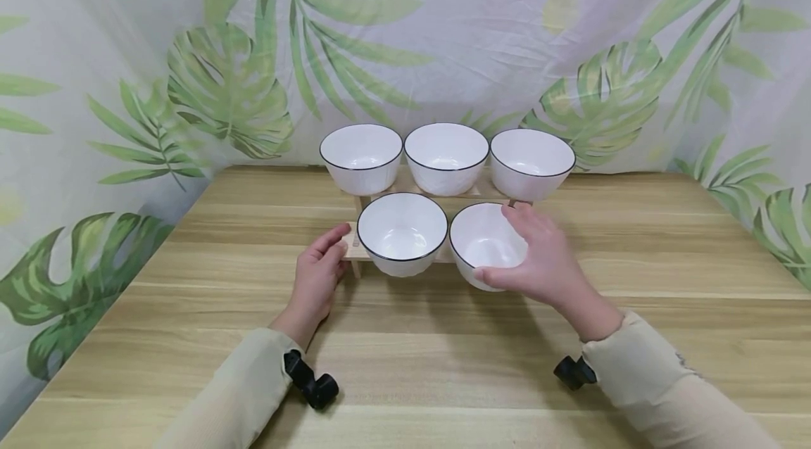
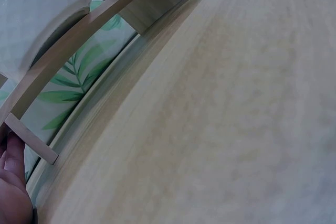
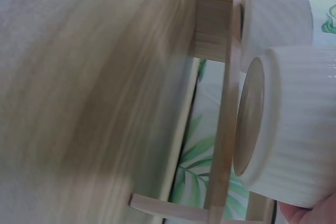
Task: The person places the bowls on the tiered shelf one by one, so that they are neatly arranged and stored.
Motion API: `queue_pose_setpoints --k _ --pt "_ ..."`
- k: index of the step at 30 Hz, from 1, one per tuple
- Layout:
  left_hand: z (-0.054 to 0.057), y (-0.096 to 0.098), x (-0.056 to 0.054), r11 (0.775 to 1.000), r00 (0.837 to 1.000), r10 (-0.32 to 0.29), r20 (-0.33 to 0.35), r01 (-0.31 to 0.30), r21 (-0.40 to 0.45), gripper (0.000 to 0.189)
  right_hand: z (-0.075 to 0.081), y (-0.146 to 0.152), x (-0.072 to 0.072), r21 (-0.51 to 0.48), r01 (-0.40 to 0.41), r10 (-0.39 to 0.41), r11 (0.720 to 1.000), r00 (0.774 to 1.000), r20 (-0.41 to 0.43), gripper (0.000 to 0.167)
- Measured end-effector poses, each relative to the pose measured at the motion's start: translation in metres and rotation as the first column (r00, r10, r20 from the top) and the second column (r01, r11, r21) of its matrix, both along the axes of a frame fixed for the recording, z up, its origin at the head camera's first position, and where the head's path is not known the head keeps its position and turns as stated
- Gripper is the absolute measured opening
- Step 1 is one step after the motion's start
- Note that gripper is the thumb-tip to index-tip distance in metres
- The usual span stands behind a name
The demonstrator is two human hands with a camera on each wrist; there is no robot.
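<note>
My right hand (image 1: 548, 252) grips a white bowl (image 1: 484, 241) with a dark rim, thumb on the near side and fingers at the far side. In the right wrist view the held bowl (image 3: 299, 124) is tilted, its underside showing close to the shelf's front edge. At the left end of a two-tier wooden rack (image 1: 355, 252), my left hand (image 1: 317, 276) holds the lower shelf between thumb and fingers. Beside the held bowl, another white bowl (image 1: 402, 231) sits on the lower tier. In the left wrist view, fingers (image 2: 16, 156) lie by the rack's leg (image 2: 34, 140).
Three matching bowls stand in a row on the upper tier: a left bowl (image 1: 361, 157), a middle bowl (image 1: 446, 157) and a right bowl (image 1: 532, 160). The rack stands on a wood-grain table (image 1: 405, 364). A leaf-print cloth (image 1: 481, 34) hangs behind it.
</note>
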State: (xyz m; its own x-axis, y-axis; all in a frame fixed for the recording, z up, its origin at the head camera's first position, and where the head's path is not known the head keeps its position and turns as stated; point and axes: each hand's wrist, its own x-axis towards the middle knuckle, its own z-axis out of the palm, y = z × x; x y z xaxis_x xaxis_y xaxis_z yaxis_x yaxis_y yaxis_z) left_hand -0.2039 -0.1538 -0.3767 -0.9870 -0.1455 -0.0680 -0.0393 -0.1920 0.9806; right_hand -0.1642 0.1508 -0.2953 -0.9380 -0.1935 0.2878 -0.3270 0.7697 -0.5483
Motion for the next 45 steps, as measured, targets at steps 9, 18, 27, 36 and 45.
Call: queue_pose_setpoints --k 9,18,27,36,45 --pt "0.000 0.000 0.000 1.000 1.000 0.001 0.000 -0.001 0.002 0.040 -0.004 -0.002 -0.002 0.023 0.009 -0.009 1.000 1.000 0.003 0.091" --pt "0.001 -0.003 0.001 1.000 1.000 0.018 0.002 -0.018 -0.023 0.039 0.001 -0.012 0.000 0.020 0.088 -0.089 0.996 0.990 0.106 0.098" --pt "0.001 -0.003 0.001 1.000 1.000 0.022 0.009 -0.022 -0.023 0.038 0.000 -0.022 0.002 -0.019 0.156 -0.151 0.988 0.976 0.159 0.101" --pt "0.002 -0.002 -0.001 0.999 1.000 0.025 0.002 -0.025 -0.032 0.037 -0.001 -0.027 0.000 0.007 0.169 -0.169 0.986 0.979 0.117 0.103" --pt "0.001 0.000 0.001 0.999 1.000 0.024 0.001 -0.024 -0.037 0.037 -0.005 -0.031 -0.001 0.035 0.174 -0.176 0.984 0.982 0.062 0.104"
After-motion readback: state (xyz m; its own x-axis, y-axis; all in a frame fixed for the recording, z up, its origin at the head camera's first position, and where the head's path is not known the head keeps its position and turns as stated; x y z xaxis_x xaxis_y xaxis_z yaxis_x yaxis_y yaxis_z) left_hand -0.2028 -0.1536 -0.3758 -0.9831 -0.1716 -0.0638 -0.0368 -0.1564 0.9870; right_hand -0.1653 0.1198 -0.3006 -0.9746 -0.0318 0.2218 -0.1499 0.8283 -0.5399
